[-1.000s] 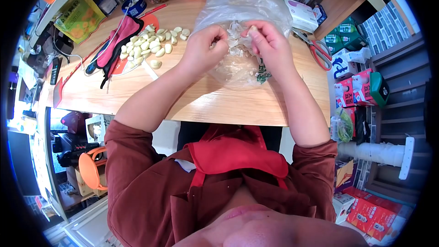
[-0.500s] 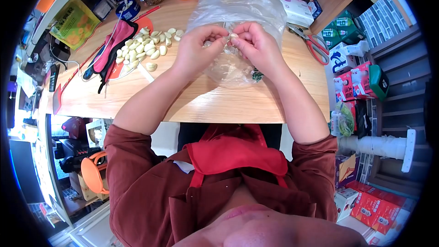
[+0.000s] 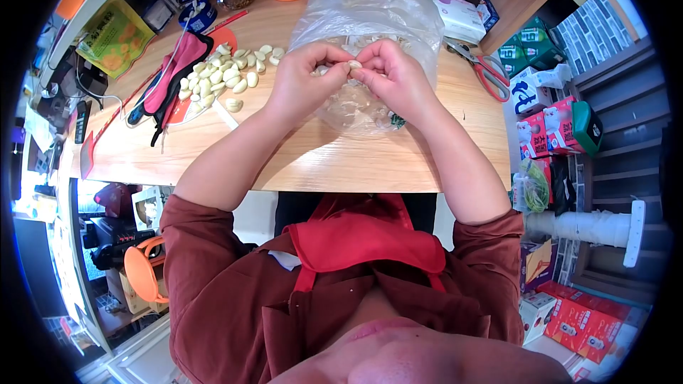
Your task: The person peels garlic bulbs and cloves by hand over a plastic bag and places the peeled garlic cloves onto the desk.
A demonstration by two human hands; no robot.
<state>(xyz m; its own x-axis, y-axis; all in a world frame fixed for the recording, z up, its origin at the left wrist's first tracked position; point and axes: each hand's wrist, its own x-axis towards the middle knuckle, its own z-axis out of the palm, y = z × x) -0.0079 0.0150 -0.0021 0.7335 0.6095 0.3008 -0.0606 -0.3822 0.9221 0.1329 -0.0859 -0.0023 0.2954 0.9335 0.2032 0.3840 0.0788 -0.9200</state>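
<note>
The small pale garlic clove (image 3: 353,65) is up in the air between the two hands, over the big see-through plastic bag (image 3: 370,7). The left hand (image 3: 304,77) pinches it with thumb and finger, and the right hand (image 3: 398,80) pinches it from the other side. One second ago the hands were apart; now their fingertips meet at the clove. Half a second ago they were already together, and they are in nearly the same spot now. A pale bit shows by the left hand's curled fingers, but I can't tell what it is. Thin, papery, light brown peels (image 3: 356,103) lie in the bag below. The pile of smooth cream-coloured garlic cloves (image 3: 217,77) stays on the left side of the light brown wooden table (image 3: 341,160). Scissors with red handles (image 3: 475,62) lie on the right, and they stay put too.
</note>
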